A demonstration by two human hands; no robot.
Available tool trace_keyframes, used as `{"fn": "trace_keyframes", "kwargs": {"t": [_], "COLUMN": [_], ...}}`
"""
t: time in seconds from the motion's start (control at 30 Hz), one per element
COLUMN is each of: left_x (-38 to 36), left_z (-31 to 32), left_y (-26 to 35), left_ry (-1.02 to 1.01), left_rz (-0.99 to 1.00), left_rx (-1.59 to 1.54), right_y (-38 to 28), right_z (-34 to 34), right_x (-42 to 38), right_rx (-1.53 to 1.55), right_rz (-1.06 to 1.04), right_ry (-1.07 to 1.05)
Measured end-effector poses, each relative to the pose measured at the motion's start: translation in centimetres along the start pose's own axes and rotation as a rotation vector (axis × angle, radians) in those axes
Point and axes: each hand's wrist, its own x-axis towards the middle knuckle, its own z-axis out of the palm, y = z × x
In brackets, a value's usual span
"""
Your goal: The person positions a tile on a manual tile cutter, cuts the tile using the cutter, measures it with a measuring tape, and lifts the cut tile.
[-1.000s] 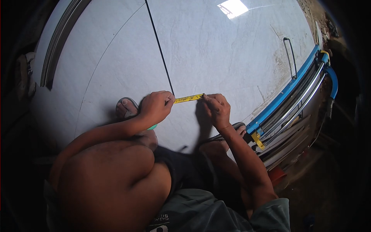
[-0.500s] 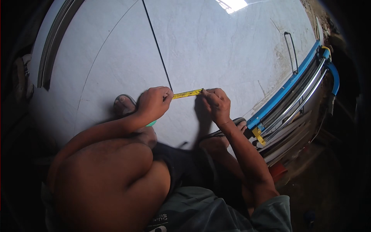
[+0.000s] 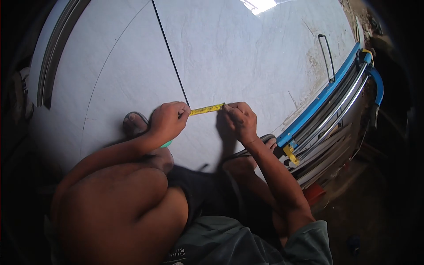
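Note:
A short length of yellow tape measure (image 3: 206, 109) stretches between my two hands, just over the pale tiled floor (image 3: 229, 57). My left hand (image 3: 169, 119) is closed around its left part, beside the near end of a dark line (image 3: 170, 51) on the tile. Under that wrist, a bit of green casing (image 3: 166, 144) shows; most of it is hidden by the arm. At the tape's other end, the fingers of my right hand (image 3: 242, 120) pinch the dark tip. A shadow lies on the floor below this hand.
To the right lies a blue tile cutter (image 3: 320, 99) with silver rails and a yellow end piece. A thin bent rod (image 3: 327, 57) rests by it. Dark profile strips (image 3: 59, 46) curve along the left edge. My sandalled feet (image 3: 134, 121) are on the floor.
The whole view has shifted slightly, so floor, cutter and hands all sit a little further left. Both hands keep their hold on the tape, with its length about the same.

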Motion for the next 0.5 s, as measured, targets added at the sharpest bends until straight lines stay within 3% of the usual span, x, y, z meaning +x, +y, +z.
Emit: {"fn": "trace_keyframes", "kwargs": {"t": [0.5], "left_x": [0.1], "left_z": [0.2], "left_y": [-0.2], "left_ry": [0.069], "left_rz": [0.039], "left_rx": [-0.013], "right_y": [-0.3], "right_z": [-0.2], "right_x": [1.2], "right_rx": [0.0], "right_rz": [-0.028], "right_ry": [0.004]}}
